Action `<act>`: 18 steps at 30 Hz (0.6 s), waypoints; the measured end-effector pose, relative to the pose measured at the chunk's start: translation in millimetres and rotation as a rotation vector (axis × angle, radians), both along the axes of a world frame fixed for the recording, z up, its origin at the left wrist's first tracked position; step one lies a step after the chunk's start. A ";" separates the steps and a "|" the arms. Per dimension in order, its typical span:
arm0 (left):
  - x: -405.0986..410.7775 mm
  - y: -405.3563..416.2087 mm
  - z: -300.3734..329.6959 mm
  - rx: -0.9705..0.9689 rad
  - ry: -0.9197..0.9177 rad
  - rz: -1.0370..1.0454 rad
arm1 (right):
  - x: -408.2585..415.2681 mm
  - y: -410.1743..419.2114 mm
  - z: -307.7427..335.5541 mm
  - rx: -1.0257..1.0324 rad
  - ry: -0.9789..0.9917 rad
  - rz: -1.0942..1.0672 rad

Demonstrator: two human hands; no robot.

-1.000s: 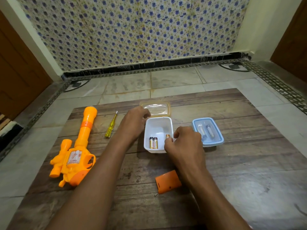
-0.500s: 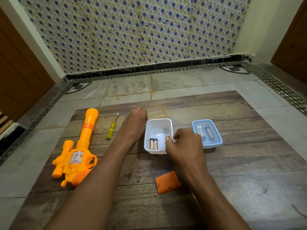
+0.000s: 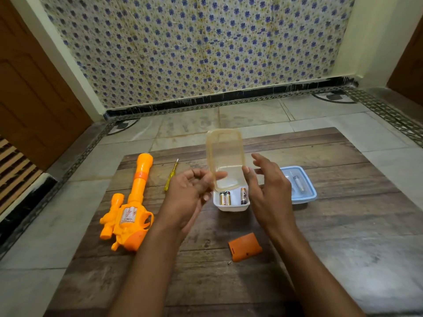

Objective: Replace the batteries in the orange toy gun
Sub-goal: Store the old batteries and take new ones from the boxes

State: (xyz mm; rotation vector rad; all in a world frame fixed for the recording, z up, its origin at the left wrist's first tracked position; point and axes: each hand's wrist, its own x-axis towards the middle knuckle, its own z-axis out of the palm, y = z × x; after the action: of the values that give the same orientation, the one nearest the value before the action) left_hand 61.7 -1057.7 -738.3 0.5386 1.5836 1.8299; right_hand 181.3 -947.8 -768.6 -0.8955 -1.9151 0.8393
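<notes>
The orange toy gun (image 3: 132, 207) lies on the wooden board's left side, barrel pointing away. Its orange battery cover (image 3: 245, 247) lies near the front, a tiny screw (image 3: 229, 262) beside it. A white box (image 3: 231, 205) in the middle holds three batteries (image 3: 232, 197). My left hand (image 3: 190, 193) holds a clear yellowish lid (image 3: 225, 160) tilted up above that box. My right hand (image 3: 267, 191) hovers open right of the lid, thumb near its edge, holding nothing.
A yellow screwdriver (image 3: 170, 176) lies between the gun and my left hand. A blue-rimmed box (image 3: 304, 197) with small batteries inside stands to the right, closed. The board (image 3: 343, 225) rests on a tiled floor (image 3: 68, 202); a patterned wall is behind.
My left hand picked the clear lid up from behind the white box and raised it over the box. My right hand left the box and opened; a third battery now lies inside.
</notes>
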 end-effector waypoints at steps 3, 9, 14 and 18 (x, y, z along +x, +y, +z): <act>13.6 -7.8 -1.8 0.061 -0.218 -0.019 | -0.2 -3.4 2.3 -0.025 0.058 0.035; 12.7 8.7 -23.4 -0.240 0.209 0.235 | 0.1 -1.1 -4.0 -0.002 -0.083 -0.067; 21.7 26.2 -35.8 -0.502 0.469 0.358 | -8.2 0.6 -14.0 0.055 -0.263 -0.122; 26.8 34.2 -41.6 -0.561 0.542 0.417 | -10.5 2.2 -17.9 0.026 -0.330 -0.137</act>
State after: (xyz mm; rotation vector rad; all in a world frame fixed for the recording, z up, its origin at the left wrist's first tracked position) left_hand 88.5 -1023.5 -779.9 0.4827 2.6245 1.4571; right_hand 170.8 -945.5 -786.5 -1.1935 -2.1094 0.6130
